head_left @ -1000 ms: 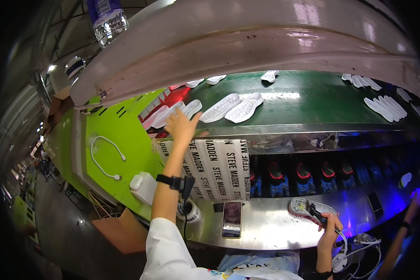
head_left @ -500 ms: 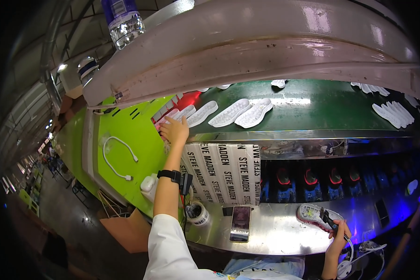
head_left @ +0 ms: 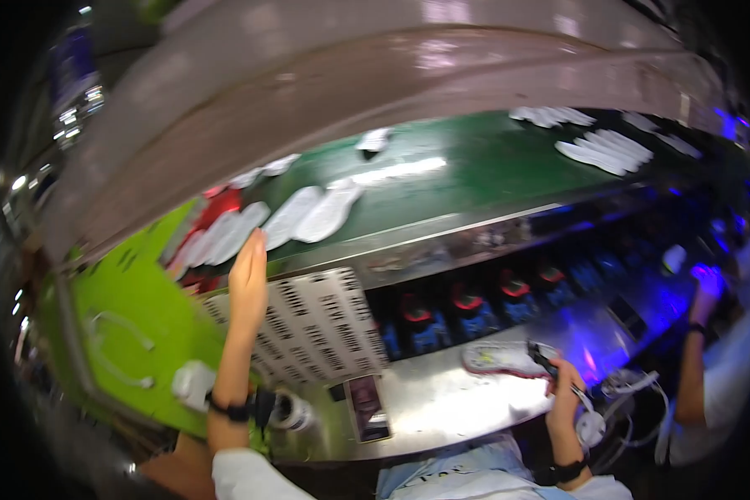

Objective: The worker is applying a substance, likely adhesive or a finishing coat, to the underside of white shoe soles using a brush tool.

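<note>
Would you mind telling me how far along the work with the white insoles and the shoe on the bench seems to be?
Done: a shoe lies on the steel bench. In hand: the left hand reaches up to the white insoles on the green belt; the right hand holds a dark tool by the shoe. Left: more insoles lie further along the belt.

Left hand (head_left: 248, 279) now lower, at near edge of green belt (head_left: 475, 167), fingertips just below white insoles (head_left: 308, 215). Right hand (head_left: 565, 392) raised slightly, dark tool (head_left: 543, 360) nearer grey shoe sole (head_left: 502, 358).
</note>
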Tool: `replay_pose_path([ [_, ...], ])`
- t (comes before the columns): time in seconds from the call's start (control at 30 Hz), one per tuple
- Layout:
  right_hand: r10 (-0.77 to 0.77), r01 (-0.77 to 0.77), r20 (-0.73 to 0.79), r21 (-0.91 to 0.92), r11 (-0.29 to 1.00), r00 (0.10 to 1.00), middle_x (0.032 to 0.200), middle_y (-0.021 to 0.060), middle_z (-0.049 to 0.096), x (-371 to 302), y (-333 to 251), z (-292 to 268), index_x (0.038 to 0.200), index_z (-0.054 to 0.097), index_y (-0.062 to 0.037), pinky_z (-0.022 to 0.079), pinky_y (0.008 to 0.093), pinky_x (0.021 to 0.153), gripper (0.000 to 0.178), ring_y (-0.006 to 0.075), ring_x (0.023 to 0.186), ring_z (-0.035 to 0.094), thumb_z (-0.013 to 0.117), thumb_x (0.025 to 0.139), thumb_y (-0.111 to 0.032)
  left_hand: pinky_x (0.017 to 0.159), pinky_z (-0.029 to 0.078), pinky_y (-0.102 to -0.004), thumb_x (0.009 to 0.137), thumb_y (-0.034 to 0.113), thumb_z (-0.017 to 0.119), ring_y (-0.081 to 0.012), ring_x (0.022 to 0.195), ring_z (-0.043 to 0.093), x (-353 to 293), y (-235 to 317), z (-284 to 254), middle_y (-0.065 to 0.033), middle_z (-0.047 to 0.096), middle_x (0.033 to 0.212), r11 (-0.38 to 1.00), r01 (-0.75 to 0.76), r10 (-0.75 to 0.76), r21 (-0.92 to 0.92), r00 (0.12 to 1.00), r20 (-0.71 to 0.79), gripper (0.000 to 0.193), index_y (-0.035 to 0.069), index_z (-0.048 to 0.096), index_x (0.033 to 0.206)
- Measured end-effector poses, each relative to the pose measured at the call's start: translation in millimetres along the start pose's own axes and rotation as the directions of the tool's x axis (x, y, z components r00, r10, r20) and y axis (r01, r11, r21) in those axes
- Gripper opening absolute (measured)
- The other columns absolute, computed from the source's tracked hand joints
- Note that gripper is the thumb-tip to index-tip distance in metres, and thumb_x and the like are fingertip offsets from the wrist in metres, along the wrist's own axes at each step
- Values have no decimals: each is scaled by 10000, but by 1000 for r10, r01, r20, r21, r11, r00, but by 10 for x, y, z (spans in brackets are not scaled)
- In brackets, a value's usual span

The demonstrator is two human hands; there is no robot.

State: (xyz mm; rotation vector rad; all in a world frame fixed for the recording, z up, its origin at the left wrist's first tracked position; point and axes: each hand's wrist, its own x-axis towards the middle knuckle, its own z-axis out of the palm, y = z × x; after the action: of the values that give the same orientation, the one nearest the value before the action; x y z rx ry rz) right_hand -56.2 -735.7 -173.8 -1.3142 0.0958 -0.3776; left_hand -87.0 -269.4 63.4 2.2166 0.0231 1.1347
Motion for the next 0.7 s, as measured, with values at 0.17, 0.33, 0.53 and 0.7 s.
replay_pose_path([
  [0.17, 47, -50, 84, 34, 998, 995, 640, 2, 500, -96, -90, 121, 946, 662, -16, 341, 202, 455, 290, 65, 492, 431, 477, 941, -238, 1082, 66, -505, 764, 791, 5, -360, 1384, 47, -1103, 2141, 189, -232, -88, 1489, 462, 426, 448, -778, 646, 618, 1046, 17, 405, 1343],
  [0.33, 35, -39, 137, 24, 999, 990, 685, 25, 513, -184, -226, 129, 969, 646, 6, 347, 203, 476, 276, 70, 515, 468, 467, 945, -203, 1077, 60, -492, 739, 800, 12, -338, 1371, 17, -995, 2438, 437, -229, -111, 1468, 509, 458, 522, -729, 509, 685, 1061, 18, 365, 1362],
  [0.53, -42, 45, 51, -52, 998, 998, 681, 13, 489, -199, -210, -177, 957, 650, 15, 339, 203, 492, 249, 60, 526, 454, 461, 936, -145, 1059, 118, -488, 773, 752, 70, -327, 1337, 96, -1161, 2395, 571, -196, -31, 1462, 365, 450, 538, -815, 612, 579, 994, -2, 340, 1361],
  [0.7, -99, 112, 82, -184, 977, 992, 635, 3, 466, -197, -249, -173, 942, 654, 10, 338, 216, 508, 233, 58, 516, 437, 464, 925, -124, 1044, 167, -485, 802, 712, 118, -317, 1308, 162, -1314, 2385, 612, -168, 35, 1457, 297, 429, 473, -853, 710, 522, 941, -19, 320, 1361],
])
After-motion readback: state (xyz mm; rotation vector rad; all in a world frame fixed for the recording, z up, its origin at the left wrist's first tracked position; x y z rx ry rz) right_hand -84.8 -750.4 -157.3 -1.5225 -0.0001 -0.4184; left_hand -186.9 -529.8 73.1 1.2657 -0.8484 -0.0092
